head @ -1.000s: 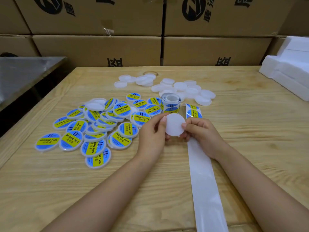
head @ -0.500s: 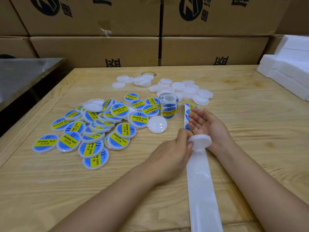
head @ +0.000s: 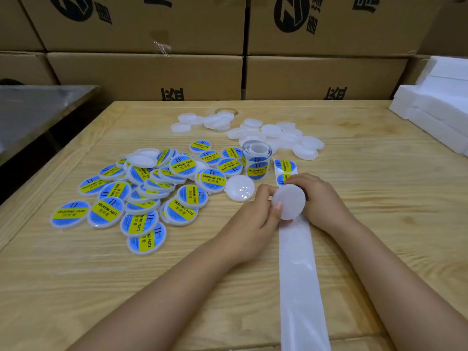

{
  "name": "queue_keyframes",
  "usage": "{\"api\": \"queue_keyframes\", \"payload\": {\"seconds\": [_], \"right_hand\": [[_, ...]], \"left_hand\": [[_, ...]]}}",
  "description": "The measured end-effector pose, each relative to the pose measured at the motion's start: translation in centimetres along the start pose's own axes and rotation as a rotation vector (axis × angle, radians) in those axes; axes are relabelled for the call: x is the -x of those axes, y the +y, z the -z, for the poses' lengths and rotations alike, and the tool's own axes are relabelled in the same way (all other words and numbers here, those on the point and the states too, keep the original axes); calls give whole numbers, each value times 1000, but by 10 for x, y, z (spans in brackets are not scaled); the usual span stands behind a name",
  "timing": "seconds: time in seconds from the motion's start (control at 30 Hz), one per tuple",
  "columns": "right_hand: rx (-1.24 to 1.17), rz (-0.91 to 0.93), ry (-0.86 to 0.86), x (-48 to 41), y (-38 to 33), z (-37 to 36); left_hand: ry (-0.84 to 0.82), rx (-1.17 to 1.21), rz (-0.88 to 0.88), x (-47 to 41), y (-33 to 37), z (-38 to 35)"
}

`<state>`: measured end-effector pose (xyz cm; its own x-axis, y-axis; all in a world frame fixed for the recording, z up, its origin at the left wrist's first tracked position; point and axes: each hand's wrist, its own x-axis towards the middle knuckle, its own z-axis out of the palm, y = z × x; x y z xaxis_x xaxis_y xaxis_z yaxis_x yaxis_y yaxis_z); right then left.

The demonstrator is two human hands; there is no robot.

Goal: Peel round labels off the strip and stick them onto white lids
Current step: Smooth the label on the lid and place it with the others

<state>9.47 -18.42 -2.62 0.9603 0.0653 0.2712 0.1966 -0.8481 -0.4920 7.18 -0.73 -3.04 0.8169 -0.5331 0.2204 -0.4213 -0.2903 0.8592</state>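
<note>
White lid (head: 291, 200) is held up off the surface (head: 379, 186), just in front of the label roll (head: 257, 158) and slightly right. Round, plain matte white face tilted toward the camera, no label visible on that side. Left hand (head: 249, 225) pinches its left edge, thumb on the face. Right hand (head: 323, 198) curls round its right edge from behind.

Strip (head: 298, 274) runs from the roll's right side, under the lid, toward the camera. Two blue-yellow labels (head: 285, 166) sit on it beside the roll; nearer part is bare white backing.

- Front-left of roll: one glossy unlabelled lid (head: 240, 187), flat.
- Left of roll: labelled lids (head: 141, 196) in a heap, print reads "SOLDERING PASTE".
- Behind roll: bare lids (head: 273, 134), scattered.

Surface is light wood plank. Past it, behind the roll, stacked cardboard boxes (head: 152, 74). Far right of roll, white foam blocks (head: 440, 110). Far left, a metal table (head: 38, 107).
</note>
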Motion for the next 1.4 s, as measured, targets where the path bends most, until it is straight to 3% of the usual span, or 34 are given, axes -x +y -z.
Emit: {"api": "queue_keyframes", "payload": {"seconds": [0.27,0.6,0.7,1.0,1.17,1.3,1.4], "right_hand": [[-234,-144,120,2,0,-3],[-322,-205,92,-1,1,3],[-351,-237,-7,-2,2,8],[-764,-278,-339,2,7,33],[-868,-273,-430,3,10,40],[-1030,-235,-339,7,11,41],[-1234,-198,-133,4,4,38]], "left_hand": [[12,28,9,-2,-2,2],[34,110,38,-6,-6,1],[48,163,52,-6,-6,1],[139,179,97,-6,-7,2],[177,397,203,-10,-6,4],[184,437,241,-12,-4,5],[184,439,258,-13,-4,6]]}}
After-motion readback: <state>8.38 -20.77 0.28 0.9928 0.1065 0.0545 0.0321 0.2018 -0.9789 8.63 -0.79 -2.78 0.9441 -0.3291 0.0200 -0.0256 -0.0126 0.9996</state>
